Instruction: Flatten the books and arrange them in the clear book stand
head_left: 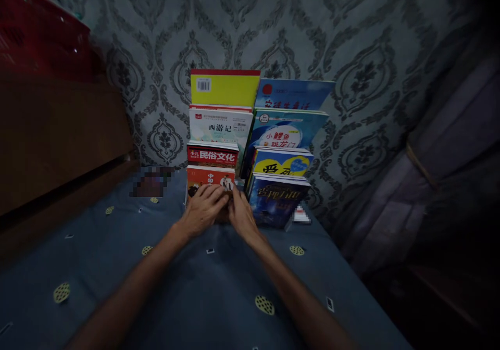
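Observation:
Two upright columns of books stand side by side in stepped rows. At the front of the left column is a red book (195,175); both my hands are on it. My left hand (205,207) lies over its front cover with the fingers bent close together. My right hand (242,214) reaches into the gap between the columns, fingers curled at the red book's right edge. Its fingertips are partly hidden. Behind stand a dark red book (213,155), a white book (219,126) and a yellow book (226,89). Right of my right hand is a dark blue book (277,201).
Behind the dark blue book are a blue-and-yellow book (273,163), a light blue book (291,128) and another blue book (297,94). Patterned wallpaper (156,42) backs the blue cloth (211,298). A brown wooden cabinet (58,147) bounds the left, a curtain (410,178) the right.

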A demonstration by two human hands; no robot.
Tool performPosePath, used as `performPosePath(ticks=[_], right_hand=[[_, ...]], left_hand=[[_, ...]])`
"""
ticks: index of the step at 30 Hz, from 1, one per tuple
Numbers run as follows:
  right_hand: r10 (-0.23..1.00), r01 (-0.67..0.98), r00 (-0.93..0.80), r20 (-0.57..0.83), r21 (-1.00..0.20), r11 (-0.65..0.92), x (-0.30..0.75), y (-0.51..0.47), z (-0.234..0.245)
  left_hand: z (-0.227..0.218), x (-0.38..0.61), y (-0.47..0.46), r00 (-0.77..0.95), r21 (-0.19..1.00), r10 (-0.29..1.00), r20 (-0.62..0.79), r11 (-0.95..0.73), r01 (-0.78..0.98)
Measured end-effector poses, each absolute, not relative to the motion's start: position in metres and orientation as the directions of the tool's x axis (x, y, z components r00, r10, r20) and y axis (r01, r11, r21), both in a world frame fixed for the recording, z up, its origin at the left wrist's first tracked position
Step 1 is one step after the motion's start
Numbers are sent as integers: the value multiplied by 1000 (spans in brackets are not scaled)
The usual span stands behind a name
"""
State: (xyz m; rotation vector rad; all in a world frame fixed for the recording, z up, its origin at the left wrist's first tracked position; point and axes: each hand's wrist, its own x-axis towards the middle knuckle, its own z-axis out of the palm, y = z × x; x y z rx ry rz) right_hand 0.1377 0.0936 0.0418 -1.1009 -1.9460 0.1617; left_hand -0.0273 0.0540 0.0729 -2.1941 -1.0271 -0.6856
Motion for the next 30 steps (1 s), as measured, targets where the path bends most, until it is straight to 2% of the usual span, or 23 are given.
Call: performPosePath(ticks=[4,7,9,14,20,24,27,30], right_hand=[[745,622,-193,639,-508,597,135,91,45],[744,619,-99,660,-545,566,130,83,48],[742,591,-69,667,-572,569,127,78,49],[693,481,-142,707,-563,672,122,76,44],[696,481,-142,704,-565,670,123,78,42],[714,456,-175,678,-587,669,123,76,44],[729,451,-186,658,-602,659,121,75,44],[745,468,-186,641,-609,640,118,70,43]], left_hand=[[61,-22,57,493,-311,591,638,-388,868],[57,-25,58,461,-295,626,629,-357,886],[55,-26,58,451,-277,626,636,-360,891],[54,-26,58,455,-263,586,670,-386,884],[58,-45,59,436,-227,582,687,-399,889],[56,-83,68,191,-63,688,700,-208,976],[51,-120,76,-75,77,804,590,37,996],[46,-153,82,-127,107,835,536,82,991]])
